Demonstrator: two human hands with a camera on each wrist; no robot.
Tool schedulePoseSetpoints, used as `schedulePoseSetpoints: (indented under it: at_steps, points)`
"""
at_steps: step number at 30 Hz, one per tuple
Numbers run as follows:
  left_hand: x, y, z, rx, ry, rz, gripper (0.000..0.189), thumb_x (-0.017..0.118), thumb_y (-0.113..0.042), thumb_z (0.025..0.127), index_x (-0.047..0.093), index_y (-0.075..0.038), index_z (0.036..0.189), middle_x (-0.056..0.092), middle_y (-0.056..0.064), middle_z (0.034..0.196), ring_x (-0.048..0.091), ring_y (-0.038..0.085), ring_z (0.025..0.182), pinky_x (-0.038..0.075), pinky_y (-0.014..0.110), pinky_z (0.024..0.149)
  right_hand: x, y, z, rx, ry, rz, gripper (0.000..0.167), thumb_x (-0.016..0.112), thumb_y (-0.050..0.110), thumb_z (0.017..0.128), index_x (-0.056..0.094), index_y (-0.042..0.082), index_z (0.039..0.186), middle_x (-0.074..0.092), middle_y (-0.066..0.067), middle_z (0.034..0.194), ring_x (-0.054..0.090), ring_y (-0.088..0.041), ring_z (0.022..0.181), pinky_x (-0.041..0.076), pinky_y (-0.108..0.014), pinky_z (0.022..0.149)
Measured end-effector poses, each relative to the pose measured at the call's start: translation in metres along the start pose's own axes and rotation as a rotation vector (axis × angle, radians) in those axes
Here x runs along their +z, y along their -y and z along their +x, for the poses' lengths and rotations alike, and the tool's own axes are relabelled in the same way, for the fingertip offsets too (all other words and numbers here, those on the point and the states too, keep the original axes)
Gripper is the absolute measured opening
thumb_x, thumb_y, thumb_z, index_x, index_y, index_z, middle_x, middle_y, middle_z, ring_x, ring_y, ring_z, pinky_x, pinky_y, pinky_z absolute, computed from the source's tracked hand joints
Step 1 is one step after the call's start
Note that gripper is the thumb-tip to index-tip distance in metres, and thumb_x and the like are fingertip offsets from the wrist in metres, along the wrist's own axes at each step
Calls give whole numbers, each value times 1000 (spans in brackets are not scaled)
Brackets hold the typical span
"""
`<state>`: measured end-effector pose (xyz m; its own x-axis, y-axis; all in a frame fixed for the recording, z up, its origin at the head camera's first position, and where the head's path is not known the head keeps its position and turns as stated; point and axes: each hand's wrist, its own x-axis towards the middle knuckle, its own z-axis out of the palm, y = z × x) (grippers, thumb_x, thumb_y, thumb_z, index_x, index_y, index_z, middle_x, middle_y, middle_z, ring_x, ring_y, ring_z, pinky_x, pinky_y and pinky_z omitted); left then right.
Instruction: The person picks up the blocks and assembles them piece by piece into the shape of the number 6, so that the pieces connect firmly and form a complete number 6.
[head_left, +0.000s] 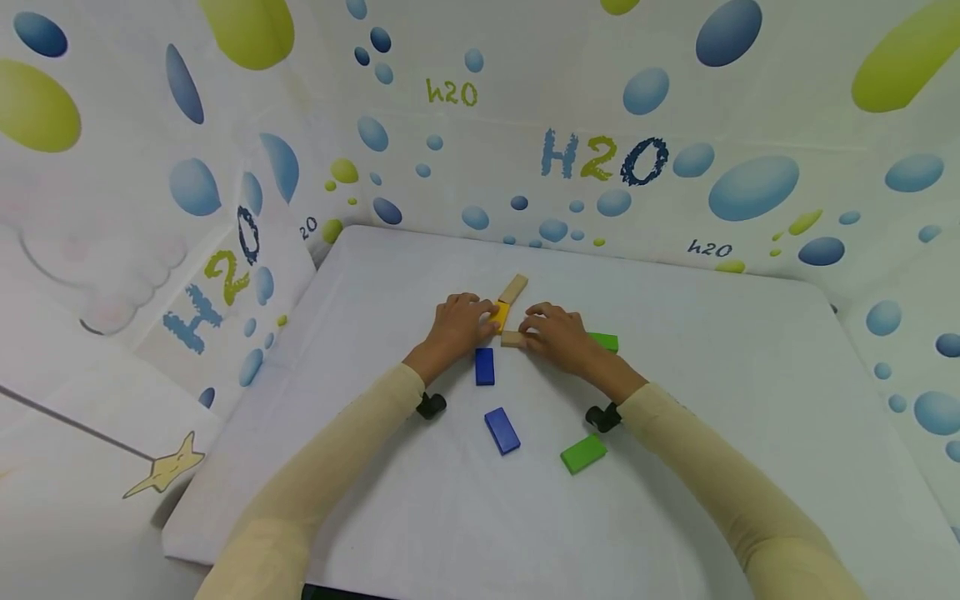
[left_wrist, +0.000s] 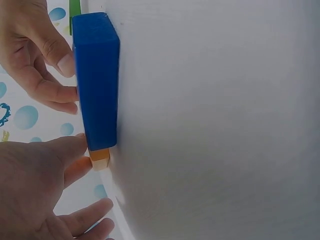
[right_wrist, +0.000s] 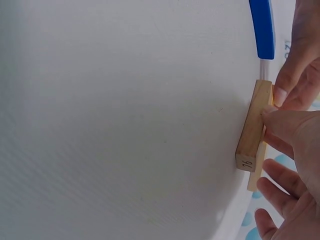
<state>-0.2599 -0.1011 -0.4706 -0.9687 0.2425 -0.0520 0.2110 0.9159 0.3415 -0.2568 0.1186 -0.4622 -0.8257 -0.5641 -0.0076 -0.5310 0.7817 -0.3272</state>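
White tabletop (head_left: 712,342) backs the nearer wooden block (head_left: 512,339), long axis running sideways.

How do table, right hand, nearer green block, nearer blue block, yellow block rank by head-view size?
1. Table
2. Right hand
3. Nearer green block and nearer blue block: look alike
4. Yellow block, partly hidden

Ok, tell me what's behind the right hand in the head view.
A green block pokes out past the right hand, its other end covered. A wooden block shows its left end; the hand hides the rest.
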Motion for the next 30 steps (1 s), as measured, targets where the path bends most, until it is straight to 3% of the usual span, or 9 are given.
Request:
schedulePoseSetpoints:
  at_steps: [30]
  points:
    - [1, 1, 0, 2, -12, -1, 45, 62, -41, 107, 62, -22, 148, 53, 15, 155, 42, 38, 146, 36, 58, 117, 3, 2, 0, -7, -27, 23, 24, 68, 28, 105, 73, 10, 121, 56, -18, 150, 53, -39, 138, 43, -59, 104]
